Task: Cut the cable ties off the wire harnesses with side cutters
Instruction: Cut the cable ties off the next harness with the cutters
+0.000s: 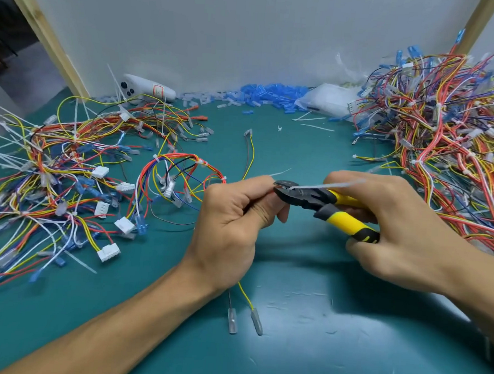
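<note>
My left hand (232, 215) grips a thin pair of wires, one yellow and one dark (249, 155), which runs up the green mat and comes out below my wrist with two clear sleeves (244, 321). My right hand (396, 233) grips the yellow-and-black side cutters (325, 204). Their black jaws sit against my left fingertips, at a white cable tie (324, 184) whose tail points right over the cutters. The spot where the tie wraps the wires is hidden by my fingers.
A big heap of tied harnesses (451, 141) fills the right side. Looser harnesses with white connectors (67, 181) lie at the left. Blue and clear terminal sleeves (263, 94), a plastic bag (329, 100) and a white device (147, 89) line the back wall. Cut tie scraps dot the mat.
</note>
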The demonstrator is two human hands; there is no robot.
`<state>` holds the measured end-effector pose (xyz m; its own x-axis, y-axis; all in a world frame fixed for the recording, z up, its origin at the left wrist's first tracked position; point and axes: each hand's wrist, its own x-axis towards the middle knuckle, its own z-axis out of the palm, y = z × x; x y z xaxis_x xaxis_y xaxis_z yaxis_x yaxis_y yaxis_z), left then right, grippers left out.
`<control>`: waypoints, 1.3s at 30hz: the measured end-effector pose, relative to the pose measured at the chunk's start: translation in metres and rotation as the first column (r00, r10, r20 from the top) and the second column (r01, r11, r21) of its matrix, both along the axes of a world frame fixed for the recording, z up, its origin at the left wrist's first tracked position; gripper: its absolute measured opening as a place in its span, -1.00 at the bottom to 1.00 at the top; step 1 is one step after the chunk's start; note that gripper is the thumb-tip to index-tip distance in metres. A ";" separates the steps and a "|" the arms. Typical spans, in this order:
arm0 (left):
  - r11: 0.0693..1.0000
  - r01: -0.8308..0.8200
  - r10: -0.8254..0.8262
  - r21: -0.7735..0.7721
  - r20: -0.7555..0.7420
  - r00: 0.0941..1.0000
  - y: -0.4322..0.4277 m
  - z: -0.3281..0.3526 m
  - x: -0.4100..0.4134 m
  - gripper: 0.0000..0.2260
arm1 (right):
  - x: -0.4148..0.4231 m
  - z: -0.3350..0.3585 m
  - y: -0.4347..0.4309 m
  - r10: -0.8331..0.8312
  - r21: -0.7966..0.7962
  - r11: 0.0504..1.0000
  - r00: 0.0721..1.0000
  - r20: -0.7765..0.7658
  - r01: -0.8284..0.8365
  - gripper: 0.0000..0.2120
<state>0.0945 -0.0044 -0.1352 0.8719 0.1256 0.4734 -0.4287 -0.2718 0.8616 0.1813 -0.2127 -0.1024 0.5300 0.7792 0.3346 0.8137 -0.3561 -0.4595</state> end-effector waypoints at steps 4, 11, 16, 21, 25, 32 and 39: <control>1.000 0.007 -0.007 0.000 0.024 1.000 -0.002 0.000 -0.001 -0.70 | -0.004 0.000 0.001 -0.012 0.027 1.000 0.999 0.044 0.011 -0.86; 1.000 -0.001 0.001 0.004 0.018 1.000 -0.002 0.000 -0.002 -0.68 | -0.003 -0.004 0.001 -0.024 0.026 0.999 0.999 0.022 0.023 -0.73; 0.997 -0.042 0.041 0.057 0.006 0.999 -0.003 0.005 -0.002 -0.69 | -0.002 -0.006 0.002 -0.055 0.044 0.998 0.998 0.003 0.055 -0.75; 0.989 -0.067 0.070 0.133 -0.015 0.997 0.000 0.004 -0.001 -0.70 | -0.003 -0.003 0.001 -0.044 -0.042 0.998 0.999 -0.016 0.043 -0.62; 0.994 -0.022 0.027 0.109 -0.041 0.999 0.001 0.003 -0.002 -0.69 | 0.000 0.001 -0.003 -0.067 -0.052 0.996 0.997 0.036 0.069 -0.58; 0.998 0.006 -0.002 0.070 -0.062 0.998 0.000 0.003 -0.002 -0.66 | -0.001 0.001 -0.002 -0.049 -0.034 0.998 0.998 -0.037 0.048 -0.80; 0.999 0.022 -0.020 0.042 -0.056 0.998 0.000 0.003 -0.002 -0.69 | -0.005 0.000 -0.001 -0.064 0.034 0.997 0.995 -0.075 0.067 -0.83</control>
<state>0.0927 -0.0047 -0.1323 0.8992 0.0879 0.4285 -0.3863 -0.3000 0.8722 0.1767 -0.2134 -0.1020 0.6038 0.7301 0.3200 0.7524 -0.3892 -0.5315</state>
